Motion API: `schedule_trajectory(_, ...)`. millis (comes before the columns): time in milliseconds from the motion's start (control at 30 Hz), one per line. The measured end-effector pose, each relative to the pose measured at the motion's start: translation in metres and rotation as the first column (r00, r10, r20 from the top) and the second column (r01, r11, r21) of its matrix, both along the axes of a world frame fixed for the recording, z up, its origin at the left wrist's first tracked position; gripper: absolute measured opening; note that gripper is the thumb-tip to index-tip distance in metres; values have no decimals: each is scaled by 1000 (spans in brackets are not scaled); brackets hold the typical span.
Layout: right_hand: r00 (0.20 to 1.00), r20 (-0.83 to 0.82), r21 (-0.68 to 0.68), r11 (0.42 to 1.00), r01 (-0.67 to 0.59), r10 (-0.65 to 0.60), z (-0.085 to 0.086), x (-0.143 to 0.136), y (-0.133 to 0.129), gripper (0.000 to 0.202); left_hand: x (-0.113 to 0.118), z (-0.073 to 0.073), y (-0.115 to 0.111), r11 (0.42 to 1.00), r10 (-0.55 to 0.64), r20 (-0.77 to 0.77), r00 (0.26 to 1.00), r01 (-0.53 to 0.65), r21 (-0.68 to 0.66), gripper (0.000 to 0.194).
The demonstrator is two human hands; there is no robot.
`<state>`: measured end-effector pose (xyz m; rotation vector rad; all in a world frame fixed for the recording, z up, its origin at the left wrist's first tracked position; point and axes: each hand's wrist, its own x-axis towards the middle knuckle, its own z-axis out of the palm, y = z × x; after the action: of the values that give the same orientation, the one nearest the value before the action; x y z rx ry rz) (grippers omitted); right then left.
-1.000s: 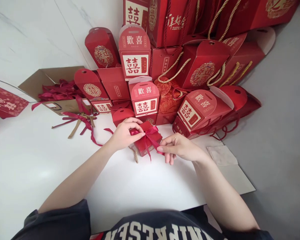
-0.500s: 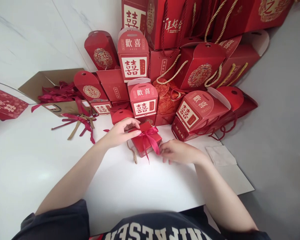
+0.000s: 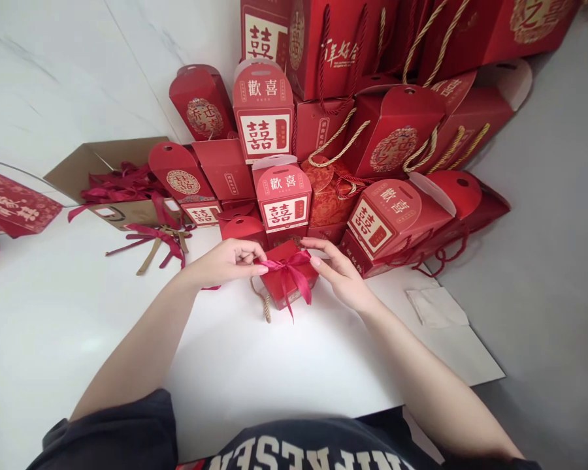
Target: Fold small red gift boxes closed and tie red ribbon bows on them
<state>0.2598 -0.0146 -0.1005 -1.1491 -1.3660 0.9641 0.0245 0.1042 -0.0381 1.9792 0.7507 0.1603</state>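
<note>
A small red box [image 3: 275, 284] stands on the white table, and a dark pink ribbon bow [image 3: 298, 282] is tied on its top. My left hand [image 3: 230, 262] pinches the left loop of the bow between thumb and fingers. At the right end of the bow, my right hand [image 3: 340, 273] has its thumb against the ribbon, its fingers apart and reaching behind the box. A twisted gold cord [image 3: 263, 303] hangs down at the box's left side onto the table.
Red gift boxes [image 3: 283, 196] are stacked behind the hands. To the left, an open cardboard box [image 3: 127, 219] holds pink ribbons, with loose ribbons [image 3: 163, 241] in front of it. A folded white cloth [image 3: 438, 307] lies at the right.
My right hand has moved up and left, from the box's lower right to the bow's right end. My left hand has shifted slightly left and now pinches the left loop.
</note>
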Motion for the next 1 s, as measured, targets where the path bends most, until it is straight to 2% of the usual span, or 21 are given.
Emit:
schedule_trajectory(133,1000,-4,38,999,2,-2,-5,-3,10,30,1,-2,1,997,-33,63,997,37,-64,26)
schedule_trajectory(267,999,-35,36,999,-9,11,-4,-4,19,21,3,2,-1,991,-61,8,998,61,-120,28)
schedule_trajectory(500,994,-71,20,997,-78,79,2,3,16,31,2,7,-1,999,-40,-88,995,38,-24,32)
schedule_trajectory(833,991,-97,-7,995,-97,96,-7,5,17,30,-2,1,6,999,-45,-106,993,41,-34,34)
schedule_trajectory(900,988,-136,-23,997,-73,69,-9,7,15,32,-5,4,8,1000,-10,-69,998,9,-18,33)
schedule_trajectory(1000,982,-176,-80,993,-81,66,-10,8,13,42,-10,14,6,990,136,-14,991,-135,38,32)
